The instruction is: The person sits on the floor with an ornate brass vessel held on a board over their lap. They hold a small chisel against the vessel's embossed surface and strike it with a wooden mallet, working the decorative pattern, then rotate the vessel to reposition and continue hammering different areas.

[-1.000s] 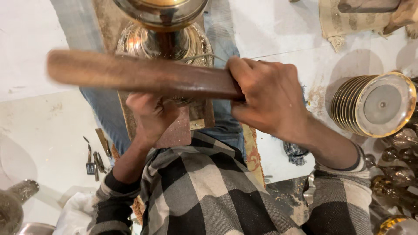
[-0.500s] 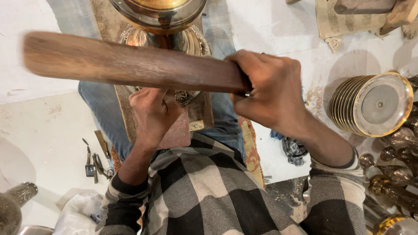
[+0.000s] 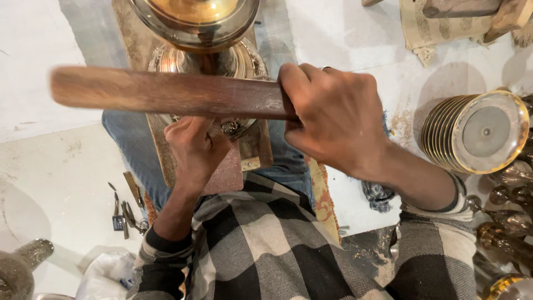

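My right hand [image 3: 333, 119] grips one end of a long brown wooden stick [image 3: 166, 93], held level across the view. Under the stick my left hand [image 3: 194, 147] rests with closed fingers against the base of a large shiny brass vessel [image 3: 202, 33]; what it pinches is hidden. The vessel stands on a wooden board [image 3: 161, 150] laid over my lap, and I wear blue jeans and a black-and-white checked shirt.
A ribbed round brass piece [image 3: 477, 130] lies at the right, with several small brass parts [image 3: 511, 216] below it. Small metal tools [image 3: 125, 214] lie on the pale floor at the left. A brass object [image 3: 22, 266] sits bottom left, cloth and wood [image 3: 444, 16] top right.
The stick rose and swung left half a second ago, then came back down and right. My left hand stayed by the vessel's base.
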